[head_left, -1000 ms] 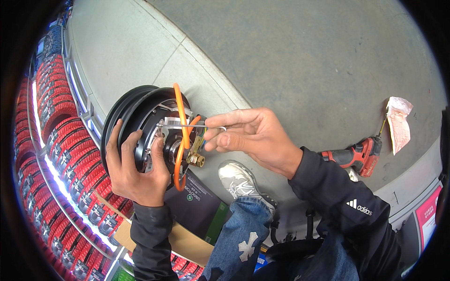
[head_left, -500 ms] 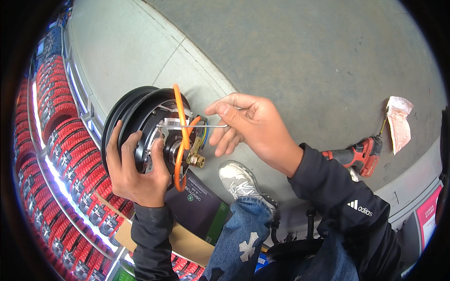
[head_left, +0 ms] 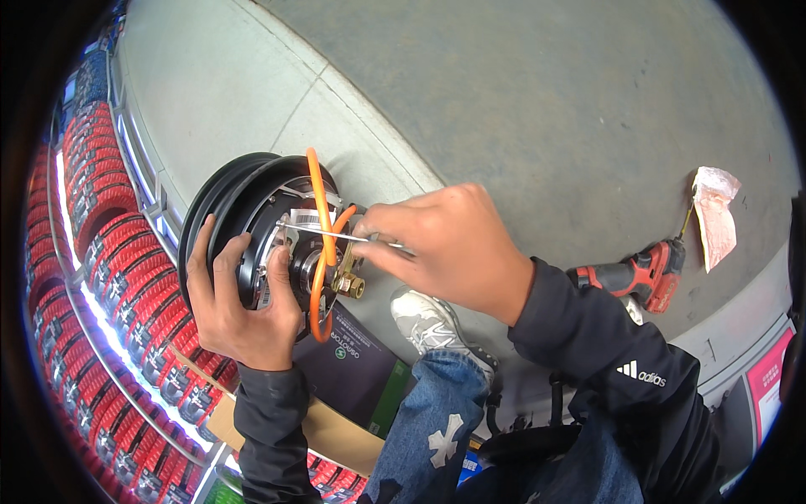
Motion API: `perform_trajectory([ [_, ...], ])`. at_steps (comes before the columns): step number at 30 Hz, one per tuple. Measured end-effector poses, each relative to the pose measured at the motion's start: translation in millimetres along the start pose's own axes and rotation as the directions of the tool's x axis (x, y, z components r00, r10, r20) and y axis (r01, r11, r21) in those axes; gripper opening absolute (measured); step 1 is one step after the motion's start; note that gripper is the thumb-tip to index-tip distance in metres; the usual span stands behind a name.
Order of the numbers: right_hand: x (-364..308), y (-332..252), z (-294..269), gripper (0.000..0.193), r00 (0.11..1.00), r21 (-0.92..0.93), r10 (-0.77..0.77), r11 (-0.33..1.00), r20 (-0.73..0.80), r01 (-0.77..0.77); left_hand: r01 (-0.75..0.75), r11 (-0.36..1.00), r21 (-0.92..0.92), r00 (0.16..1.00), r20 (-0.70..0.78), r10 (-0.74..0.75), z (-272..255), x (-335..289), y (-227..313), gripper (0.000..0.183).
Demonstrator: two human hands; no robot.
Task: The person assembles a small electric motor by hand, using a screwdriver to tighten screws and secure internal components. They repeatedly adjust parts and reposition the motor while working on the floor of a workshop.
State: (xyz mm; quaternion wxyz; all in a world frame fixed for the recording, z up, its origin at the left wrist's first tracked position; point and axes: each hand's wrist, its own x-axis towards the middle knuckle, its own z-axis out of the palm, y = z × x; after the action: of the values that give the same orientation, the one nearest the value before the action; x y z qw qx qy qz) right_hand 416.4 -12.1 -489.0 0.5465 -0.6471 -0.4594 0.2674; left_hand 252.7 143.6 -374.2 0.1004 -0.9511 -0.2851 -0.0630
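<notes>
A black hub motor wheel (head_left: 217, 198) stands on edge at the left, on top of a dark box (head_left: 348, 370). My left hand (head_left: 246, 326) grips it from the near side, fingers over the rim and thumb against the motor face. A thin silver hex key (head_left: 338, 235) is pinched between the thumb and fingers of my right hand (head_left: 457, 248). Its far tip meets the motor cover near the rim, where a small screw seems to sit. An orange cable (head_left: 316, 185) loops out from the axle, with a brass-coloured axle nut (head_left: 353, 287) beside it.
A red and black cordless drill (head_left: 642, 273) lies on the floor at the right, its bit by a crumpled pinkish-white packet (head_left: 715, 218). Racks of red-wrapped tyres (head_left: 126, 260) line the left. My shoe (head_left: 428, 323) and an opened cardboard box (head_left: 340, 441) are close by.
My right hand has turned over, from loosely open fingers to a pinch nearer the wheel. The hex key now tilts slightly, its hand end lower. The left hand holds its place.
</notes>
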Motion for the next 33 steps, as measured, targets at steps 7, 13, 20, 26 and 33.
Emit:
perform_trajectory([
  [7,20,-17,3,0.016,0.997,-0.309,-0.047,0.951,-0.062,0.025,-0.01,1.0,-0.012,1.0,-0.007,0.01,2,1,0,0.03],
  [13,37,-30,-3,0.009,0.991,-0.355,-0.131,0.927,-0.009,0.119,0.008,1.0,-0.007,1.0,0.02,-0.008,-1,-2,1,0.031],
  [20,38,-29,-9,0.01,0.986,-0.358,-0.161,0.919,0.038,0.164,0.011,1.0,-0.019,1.0,0.014,-0.01,-1,-2,0,0.031],
  [26,37,-37,-5,0.011,0.989,-0.287,-0.145,0.947,0.028,0.147,-0.003,1.0,0.002,1.0,-0.001,0.003,1,-2,-1,0.031],
  [33,40,-42,-7,0.01,0.995,-0.223,-0.089,0.97,0.053,0.099,-0.002,1.0,-0.001,1.0,-0.007,0.002,2,-2,-3,0.031],
])
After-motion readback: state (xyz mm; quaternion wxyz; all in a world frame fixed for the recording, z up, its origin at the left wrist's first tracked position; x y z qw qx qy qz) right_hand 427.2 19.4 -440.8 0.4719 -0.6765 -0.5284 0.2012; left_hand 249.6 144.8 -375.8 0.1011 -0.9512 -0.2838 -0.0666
